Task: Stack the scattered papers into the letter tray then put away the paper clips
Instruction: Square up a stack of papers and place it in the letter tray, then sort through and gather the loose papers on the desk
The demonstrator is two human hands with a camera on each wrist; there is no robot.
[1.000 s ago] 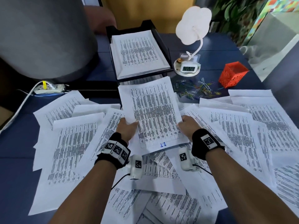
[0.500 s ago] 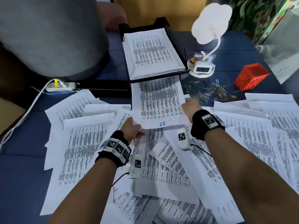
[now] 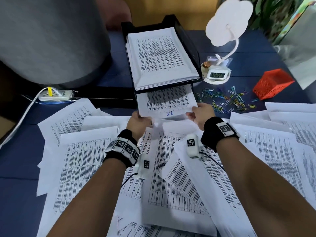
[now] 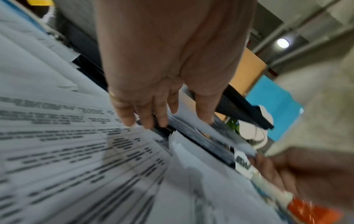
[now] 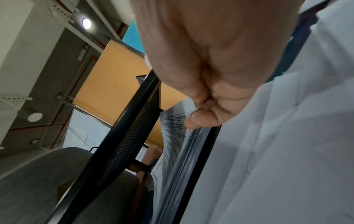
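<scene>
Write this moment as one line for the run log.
step: sheet entering letter tray lower tier | left hand: holds sheet | right hand: holds sheet | paper clips: on table

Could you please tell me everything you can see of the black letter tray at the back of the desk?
The black letter tray looks like mesh-walled metal with two tiers, standing upright on the dark blue desk. Its upper tier holds a thick pile of printed sheets. A printed paper stack marked in blue ink is partly inside the lower tier, held at its near corners by the left hand and right hand.
</scene>
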